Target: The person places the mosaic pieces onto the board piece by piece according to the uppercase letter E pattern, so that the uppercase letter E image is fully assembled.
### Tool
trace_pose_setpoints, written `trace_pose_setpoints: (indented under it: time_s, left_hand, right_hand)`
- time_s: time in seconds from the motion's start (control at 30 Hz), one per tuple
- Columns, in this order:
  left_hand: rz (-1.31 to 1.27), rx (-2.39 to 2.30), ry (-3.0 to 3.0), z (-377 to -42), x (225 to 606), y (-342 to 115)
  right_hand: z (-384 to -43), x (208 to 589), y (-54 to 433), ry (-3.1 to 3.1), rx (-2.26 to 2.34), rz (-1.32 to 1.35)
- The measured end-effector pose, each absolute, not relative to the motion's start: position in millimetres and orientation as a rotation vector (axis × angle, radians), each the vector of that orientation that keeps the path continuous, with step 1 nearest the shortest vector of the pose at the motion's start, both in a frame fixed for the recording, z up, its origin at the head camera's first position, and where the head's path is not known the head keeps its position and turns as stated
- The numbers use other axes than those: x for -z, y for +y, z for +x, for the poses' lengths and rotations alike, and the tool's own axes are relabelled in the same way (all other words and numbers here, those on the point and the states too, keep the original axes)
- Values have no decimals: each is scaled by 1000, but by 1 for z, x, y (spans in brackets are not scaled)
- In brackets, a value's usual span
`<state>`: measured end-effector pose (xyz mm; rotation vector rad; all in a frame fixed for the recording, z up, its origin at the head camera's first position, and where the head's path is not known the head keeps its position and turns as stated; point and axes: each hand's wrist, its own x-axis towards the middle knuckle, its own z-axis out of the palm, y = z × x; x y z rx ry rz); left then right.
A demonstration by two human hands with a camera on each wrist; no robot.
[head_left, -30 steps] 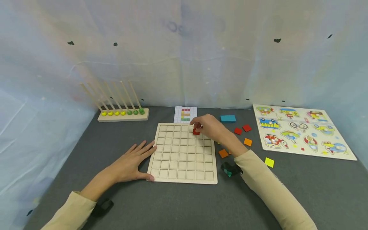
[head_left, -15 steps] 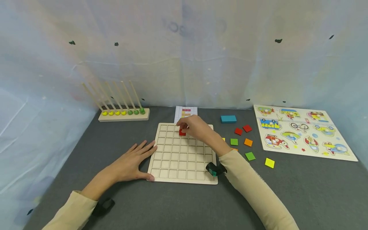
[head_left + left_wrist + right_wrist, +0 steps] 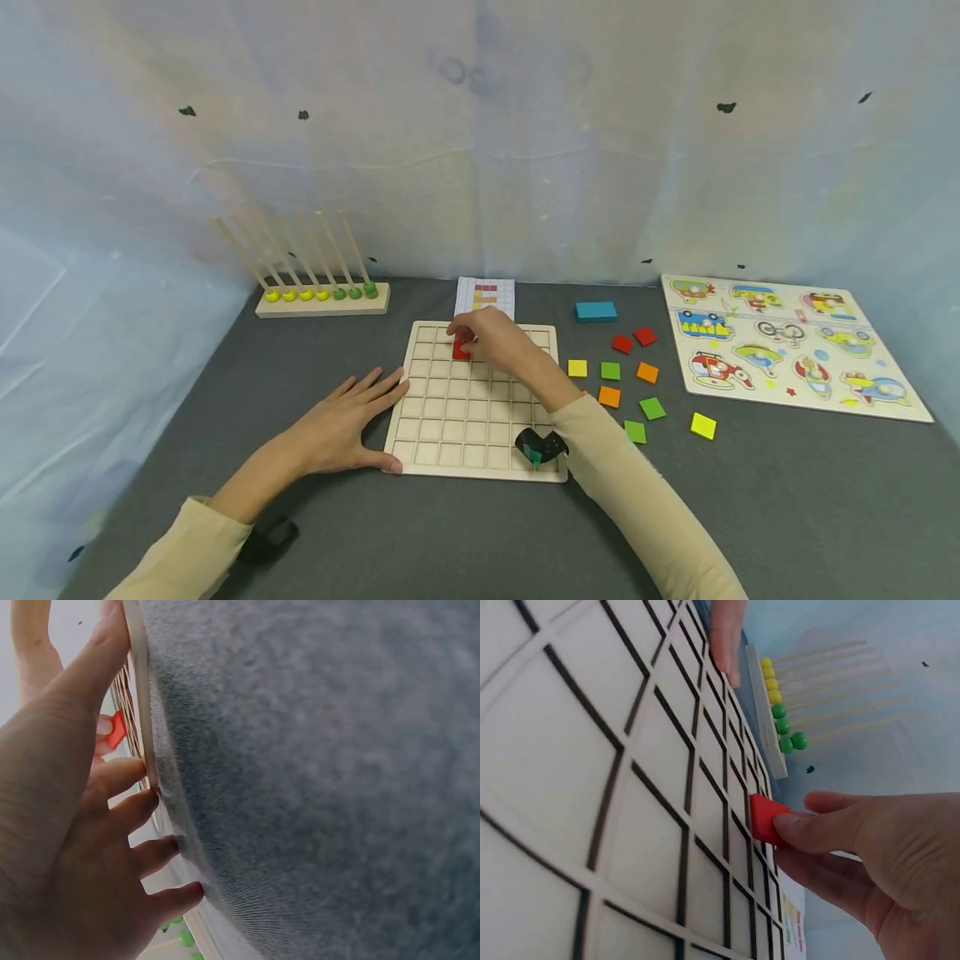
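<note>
1. At the far rows of the grid board (image 3: 452, 429), we see the right hand (image 3: 492, 335) pinching a red tile (image 3: 765, 816) between thumb and fingers.
2. Along its left edge, we see the left hand (image 3: 341, 427) resting, fingers spread and straight.

Place: screened-off tabletop booth, lab-like in look. In front of me, table (image 3: 390, 542), dark grey, fabric-textured. Pale creased sheeting (image 3: 480, 183), dark specks on it, hangs behind and at both sides. Wooden bead rack (image 3: 322, 307), picture puzzle board (image 3: 791, 343), grid board (image 3: 476, 410) laid out. Room beyond sheeting hidden; building type: cannot tell.
</note>
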<state>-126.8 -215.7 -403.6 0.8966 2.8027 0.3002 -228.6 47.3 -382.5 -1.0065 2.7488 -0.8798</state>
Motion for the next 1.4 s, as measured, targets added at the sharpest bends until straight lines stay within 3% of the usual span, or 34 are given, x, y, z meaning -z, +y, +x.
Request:
trace_pose_setpoints:
  time_s: [0.3,0.7,1.0,1.4]
  left_hand:
    - [922,-329,2812,-127,407,-214]
    - [934,-313,2800,-126,406,-219]
    - [927,-352,2778,-127,406,-223]
    - [912,-344,2770,-128,407,-220]
  right_hand:
    - [-228,387,47,2763,847,-883]
    - [-220,378,70,2700,902,-967]
    - [-212,360,119,2785,834,-984]
    - [-216,363,211,2911,768,-755]
